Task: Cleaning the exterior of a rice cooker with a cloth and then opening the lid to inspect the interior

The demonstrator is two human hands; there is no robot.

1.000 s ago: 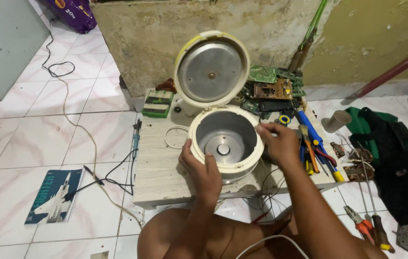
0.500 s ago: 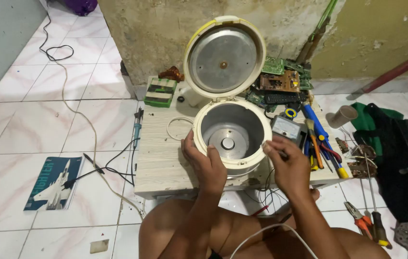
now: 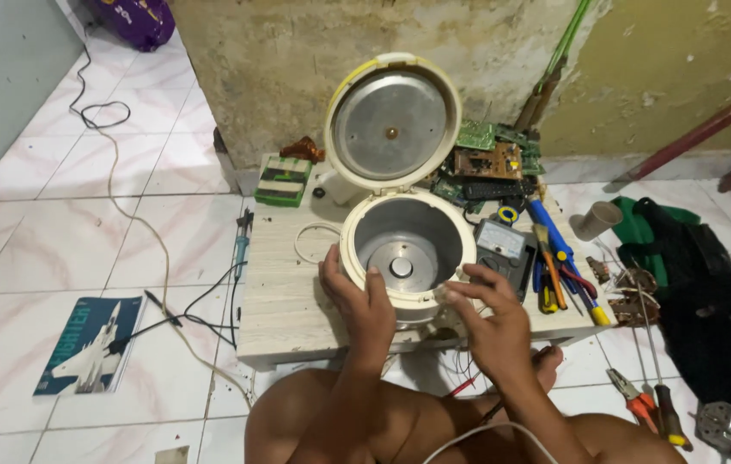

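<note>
A low pale wooden table (image 3: pixel 297 309) stands on a white tiled floor (image 3: pixel 56 223) before a stained wall. Its left half is bare; tools crowd the right edge by a multimeter (image 3: pixel 505 247). The open rice cooker (image 3: pixel 407 249) sits at the near middle, lid up. The left hand (image 3: pixel 364 296) wraps its near-left rim, grip pressed on. The right hand (image 3: pixel 490 314), fingers loosely spread, touches the near-right side.
</note>
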